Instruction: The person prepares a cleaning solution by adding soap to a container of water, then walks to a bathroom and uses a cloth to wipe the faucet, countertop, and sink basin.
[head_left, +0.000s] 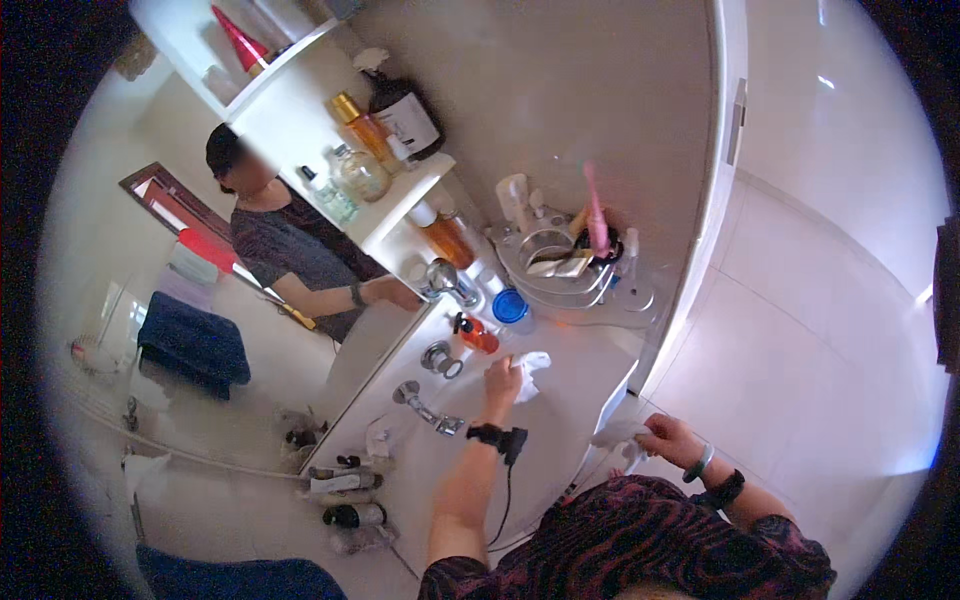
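Over the white washbasin counter (559, 412), my left hand (504, 384) grips a crumpled white tissue or cloth (532, 375). That hand is just in front of a small bottle of orange liquid (477, 334) and close to a round chrome tap handle (442, 360). The chrome spout (431, 412) juts out beside my left forearm. Beyond the counter's front edge, near my body, my right hand (673, 440) pinches another thin white tissue or cloth (622, 433), which hangs from the fingers. Each wrist wears a black band, and a cable runs down from the left one.
A clear tiered organizer (555, 289) holds toiletries in the corner, near a blue-lidded jar (510, 306). Bottles stand on the white wall shelf (412, 199) beside a mirror (315, 360). More bottles (352, 480) stand at the counter's left end. A white door frame (686, 300) borders the tiled floor (780, 300).
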